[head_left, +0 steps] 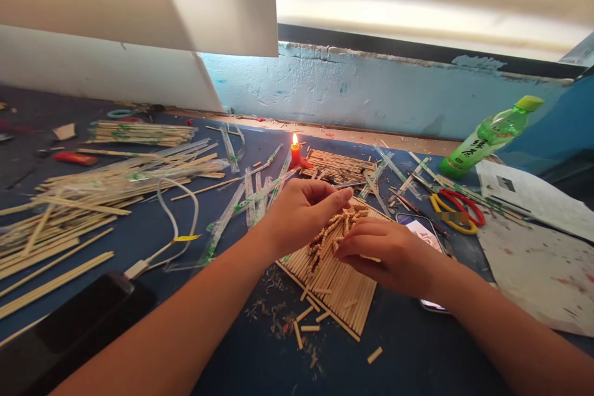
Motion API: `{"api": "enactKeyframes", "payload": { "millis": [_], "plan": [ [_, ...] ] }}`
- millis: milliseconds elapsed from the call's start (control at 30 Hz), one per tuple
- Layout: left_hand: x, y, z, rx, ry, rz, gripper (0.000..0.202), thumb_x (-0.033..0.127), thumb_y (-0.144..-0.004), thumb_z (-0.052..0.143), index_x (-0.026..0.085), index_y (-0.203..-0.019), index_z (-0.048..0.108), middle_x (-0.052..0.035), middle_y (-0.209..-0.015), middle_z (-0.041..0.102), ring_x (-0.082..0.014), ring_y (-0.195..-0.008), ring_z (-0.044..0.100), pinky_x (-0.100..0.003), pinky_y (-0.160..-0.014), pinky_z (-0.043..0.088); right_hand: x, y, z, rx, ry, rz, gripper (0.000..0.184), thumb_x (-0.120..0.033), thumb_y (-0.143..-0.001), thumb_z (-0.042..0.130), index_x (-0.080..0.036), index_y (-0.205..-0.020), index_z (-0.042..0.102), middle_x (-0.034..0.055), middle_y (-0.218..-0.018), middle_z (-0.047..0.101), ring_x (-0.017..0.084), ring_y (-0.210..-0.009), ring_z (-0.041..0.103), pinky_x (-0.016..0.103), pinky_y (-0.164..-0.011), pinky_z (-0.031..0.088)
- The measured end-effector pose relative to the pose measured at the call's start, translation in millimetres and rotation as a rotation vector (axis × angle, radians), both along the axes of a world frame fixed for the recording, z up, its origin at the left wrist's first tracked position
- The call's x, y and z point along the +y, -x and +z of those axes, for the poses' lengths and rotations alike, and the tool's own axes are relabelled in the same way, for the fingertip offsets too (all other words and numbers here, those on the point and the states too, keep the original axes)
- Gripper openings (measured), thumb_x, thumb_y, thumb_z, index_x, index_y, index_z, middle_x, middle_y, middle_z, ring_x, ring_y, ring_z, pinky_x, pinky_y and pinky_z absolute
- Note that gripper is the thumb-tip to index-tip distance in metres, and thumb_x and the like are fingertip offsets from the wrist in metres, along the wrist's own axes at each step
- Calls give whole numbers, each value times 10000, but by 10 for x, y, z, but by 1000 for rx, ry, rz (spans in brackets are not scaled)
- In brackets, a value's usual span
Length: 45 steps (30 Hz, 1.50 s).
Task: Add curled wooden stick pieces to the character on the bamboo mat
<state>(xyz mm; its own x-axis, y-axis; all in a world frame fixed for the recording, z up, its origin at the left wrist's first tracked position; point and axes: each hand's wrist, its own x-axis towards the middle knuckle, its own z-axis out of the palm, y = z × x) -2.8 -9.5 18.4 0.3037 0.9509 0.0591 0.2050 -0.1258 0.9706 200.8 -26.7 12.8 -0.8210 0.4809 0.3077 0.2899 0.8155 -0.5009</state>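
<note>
Pale wooden sticks (69,241) lie heaped across the left of a dark blue tabletop (223,352), above a black device (74,337) with a white cable (162,201) plugged into it; any print on the cable's yellow tag (186,238) is too small to read. Beyond them are a red object (75,158) and a bundle of sticks (142,133) with green markings, likewise illegible. Clear plastic wrappers (248,204) with green print lie strewn toward a lit red candle (296,156).

At center, the person's left hand (301,207), thumb and forefinger brought together, hovers over a ridged wooden piece (320,246) on a raft of sticks (341,297); whether it grips anything cannot be told. Short cut lengths (310,328) lie at the raft's near edge, and a partly blackened stick panel (341,165) sits behind. The right hand (390,253) curls its fingers at the piece's right side, its hold hidden from view.

Farther right, a phone (420,232) glows beneath the right forearm, near red-and-yellow-handled scissors (457,210). A tilted green bottle (492,136) carries two dark Chinese characters; the lower appears to be 茶, "tea," the upper unclear. A printed sheet (533,189), its text unreadable, adjoins a stained sheet (538,272).
</note>
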Motion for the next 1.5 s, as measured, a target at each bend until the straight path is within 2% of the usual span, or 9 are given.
{"api": "enactKeyframes", "payload": {
  "millis": [267,767,1067,1267,1500],
  "plan": [
    [-22,-1,11,12,-3,-22,405,540,-882,586,170,-789,721,-33,-696,667,-117,-599,547,-245,-558,434,15,11,-86,-3,-76,13,127,-145,-917,589,-173,-984,693,89,-983,633,167,-923,584,304,-804,481],
    [-22,-15,12,-1,11,-32,410,535,-886,572,166,-795,725,-47,-719,703,-139,-637,613,-238,-564,471,3,5,-84,-88,-198,-5,170,-135,-928,553,-211,-1000,687,72,-929,626,168,-869,598,301,-770,492],
    [-27,-14,29,-37,28,-47,398,515,-890,584,158,-807,740,-43,-718,700,-128,-634,596,-229,-564,455,15,6,-120,-59,-276,7,166,-124,-928,547,-177,-993,690,71,-881,628,167,-839,580,316,-759,491],
    [-27,-12,15,-25,23,-54,419,531,-898,562,159,-813,736,-53,-730,706,-143,-657,616,-236,-565,459,3,-10,-74,-64,-234,5,174,-144,-933,544,-209,-1024,678,74,-954,627,162,-867,596,296,-767,501],
    [-20,-10,10,-13,6,-46,421,536,-896,561,164,-810,740,-51,-719,701,-137,-635,601,-238,-566,459,9,-10,-105,-80,-223,7,172,-112,-922,546,-185,-982,689,69,-911,625,157,-848,592,292,-750,488]
  ]
}}
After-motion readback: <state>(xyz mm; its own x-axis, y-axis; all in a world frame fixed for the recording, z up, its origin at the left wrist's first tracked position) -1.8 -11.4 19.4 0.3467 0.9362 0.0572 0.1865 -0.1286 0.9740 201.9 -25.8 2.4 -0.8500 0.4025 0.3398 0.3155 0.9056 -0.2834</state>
